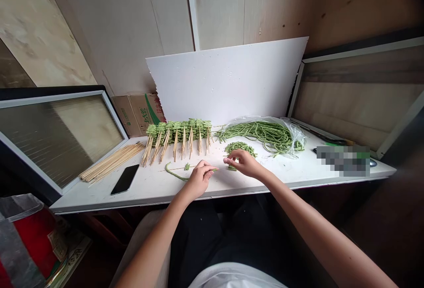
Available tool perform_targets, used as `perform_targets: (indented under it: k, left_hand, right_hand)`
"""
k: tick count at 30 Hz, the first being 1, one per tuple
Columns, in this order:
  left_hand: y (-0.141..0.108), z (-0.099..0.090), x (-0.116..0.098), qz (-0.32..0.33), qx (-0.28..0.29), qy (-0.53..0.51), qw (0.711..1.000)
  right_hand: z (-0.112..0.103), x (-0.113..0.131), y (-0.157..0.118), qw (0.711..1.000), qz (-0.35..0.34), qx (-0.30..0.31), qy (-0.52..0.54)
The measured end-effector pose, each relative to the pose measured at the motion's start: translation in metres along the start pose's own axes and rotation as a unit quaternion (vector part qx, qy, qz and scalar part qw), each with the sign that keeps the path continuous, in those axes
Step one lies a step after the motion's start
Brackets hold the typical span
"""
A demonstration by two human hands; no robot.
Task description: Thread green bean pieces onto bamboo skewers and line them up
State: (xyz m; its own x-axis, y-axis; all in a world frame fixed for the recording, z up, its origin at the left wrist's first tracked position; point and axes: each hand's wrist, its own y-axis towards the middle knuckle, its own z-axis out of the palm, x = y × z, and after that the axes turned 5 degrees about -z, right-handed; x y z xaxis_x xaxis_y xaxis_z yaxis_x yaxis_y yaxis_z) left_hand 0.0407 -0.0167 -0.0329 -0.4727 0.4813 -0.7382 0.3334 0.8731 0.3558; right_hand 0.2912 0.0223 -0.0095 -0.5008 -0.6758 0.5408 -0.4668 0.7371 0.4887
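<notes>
Plastic bag (293,135) holds coiled long green beans (258,135) on the white tabletop (308,164).

Gap between left hand (198,180) and right hand (241,164), skewer rows (179,133) just beyond

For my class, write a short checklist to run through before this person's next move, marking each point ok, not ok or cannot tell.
1. Left hand pinching a thin bamboo skewer: ok.
2. Right hand holding a bean piece between its fingertips: cannot tell, the fingers hide it.
3. Cut green bean pieces within reach: ok, just beyond the right hand.
4. Loose bamboo skewers available: ok, a bundle lies at the table's left.
5. Phone apart from the hands: ok, it lies to the left of both.
</notes>
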Motion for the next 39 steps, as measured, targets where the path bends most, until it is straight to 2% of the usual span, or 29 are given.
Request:
perform_targets:
  k: [4,6,9,13,16,21,25,35,39]
  left_hand:
    - [0.0,0.004,-0.001,-0.032,-0.019,-0.04,0.998]
    - [0.001,0.005,-0.003,-0.047,-0.04,-0.051,0.997]
    - [0.002,0.004,-0.003,-0.05,-0.048,-0.042,0.997]
    - [0.003,0.0,0.002,-0.081,-0.014,-0.037,0.996]
    - [0.003,-0.001,0.005,-0.1,0.011,-0.05,0.994]
    - [0.001,-0.001,-0.002,-0.056,0.004,-0.03,0.998]
    - [0.0,0.0,-0.008,-0.031,-0.021,-0.018,0.999]
    - [-0.002,0.005,-0.005,0.02,-0.026,0.035,0.999]
    - [-0.002,0.004,-0.001,0.01,0.013,0.007,1.0]
  right_hand:
    - [0.005,0.027,-0.002,0.992,-0.028,0.075,0.096]
    - [0.01,0.034,-0.003,0.99,-0.046,0.083,0.106]
    - [0.015,0.032,-0.003,0.992,-0.06,0.053,0.095]
    - [0.013,0.023,-0.002,0.997,-0.04,-0.003,0.071]
    - [0.009,0.02,-0.001,0.997,-0.024,-0.012,0.067]
    - [0.01,0.023,-0.002,0.996,-0.04,0.02,0.073]
    - [0.017,0.024,-0.003,0.996,-0.051,0.009,0.067]
    - [0.034,0.023,-0.004,0.992,-0.073,0.02,0.104]
    - [0.035,0.018,-0.003,0.984,-0.082,0.038,0.152]
